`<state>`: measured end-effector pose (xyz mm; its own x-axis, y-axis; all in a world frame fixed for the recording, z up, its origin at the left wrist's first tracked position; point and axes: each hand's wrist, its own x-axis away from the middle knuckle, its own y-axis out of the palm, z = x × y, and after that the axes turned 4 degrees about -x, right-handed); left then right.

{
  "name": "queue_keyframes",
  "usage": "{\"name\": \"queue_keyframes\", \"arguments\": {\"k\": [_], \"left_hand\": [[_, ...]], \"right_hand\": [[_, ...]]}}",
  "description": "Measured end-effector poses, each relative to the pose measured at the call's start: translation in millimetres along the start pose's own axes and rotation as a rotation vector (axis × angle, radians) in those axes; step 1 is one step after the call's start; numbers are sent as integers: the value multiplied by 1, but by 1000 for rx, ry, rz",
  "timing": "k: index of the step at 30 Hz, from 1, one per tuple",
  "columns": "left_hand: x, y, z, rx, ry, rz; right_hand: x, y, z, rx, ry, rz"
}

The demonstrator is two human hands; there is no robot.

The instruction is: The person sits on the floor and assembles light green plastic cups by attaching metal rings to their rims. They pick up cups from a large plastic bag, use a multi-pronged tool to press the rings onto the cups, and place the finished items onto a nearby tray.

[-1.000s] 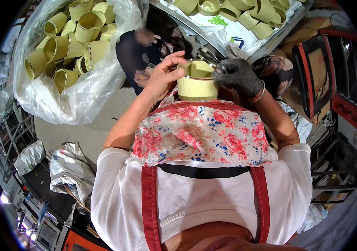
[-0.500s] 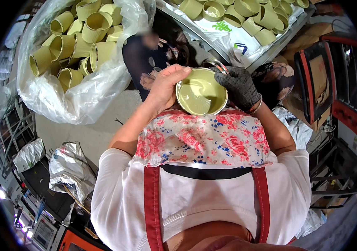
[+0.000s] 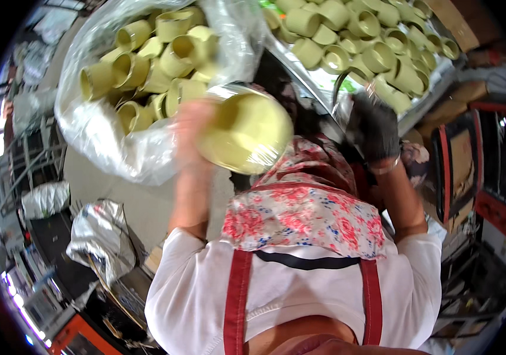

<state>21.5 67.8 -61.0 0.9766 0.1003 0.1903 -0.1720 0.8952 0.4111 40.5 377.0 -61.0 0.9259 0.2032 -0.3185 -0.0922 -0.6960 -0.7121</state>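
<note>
My bare left hand point(image 3: 192, 133), smeared by motion, grips the left side of a yellow-green cup point(image 3: 246, 133). The cup is tilted and blurred, its wide mouth turned up toward me, near the edge of the plastic bag. Apart from it, to the right, my right hand point(image 3: 373, 130) wears a dark grey glove. Its fingers are closed round a thin, curved metal tool point(image 3: 337, 90), whose exact kind I cannot make out. That hand is beside the near edge of a tray of similar cups.
A clear plastic bag point(image 3: 102, 151) full of yellow-green cups point(image 3: 131, 70) stands at the far left. A metal-edged tray point(image 3: 414, 118) at the far right bears many more cups point(image 3: 378, 56). Red-and-black equipment point(image 3: 498, 177) stands on the right; a white sack point(image 3: 103, 239) lies on the left.
My left hand has carried the cup leftward toward the bag. My right hand, with the tool, has come away from the cup to the right. The view has shifted too.
</note>
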Motion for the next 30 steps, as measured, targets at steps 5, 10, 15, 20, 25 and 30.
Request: {"name": "queue_keyframes", "arguments": {"k": [5, 10, 15, 20, 25, 30], "left_hand": [[-81, -55, 114, -1036, 846, 638], [-201, -123, 71, -2420, 522, 312], [-193, -176, 79, -2465, 156, 317], [-167, -285, 96, -2339, -386, 264], [-139, -352, 135, -2285, -812, 180], [-135, -271, 126, -1907, -290, 593]], "right_hand": [[-40, 29, 121, 45, 337, 344], [-71, 111, 191, 383, 416, -21], [-72, 173, 253, 263, -3, -104], [-122, 204, 264, 365, 62, -542], [-145, 220, 248, 397, 35, -713], [-128, 199, 242, 412, 79, -568]]}}
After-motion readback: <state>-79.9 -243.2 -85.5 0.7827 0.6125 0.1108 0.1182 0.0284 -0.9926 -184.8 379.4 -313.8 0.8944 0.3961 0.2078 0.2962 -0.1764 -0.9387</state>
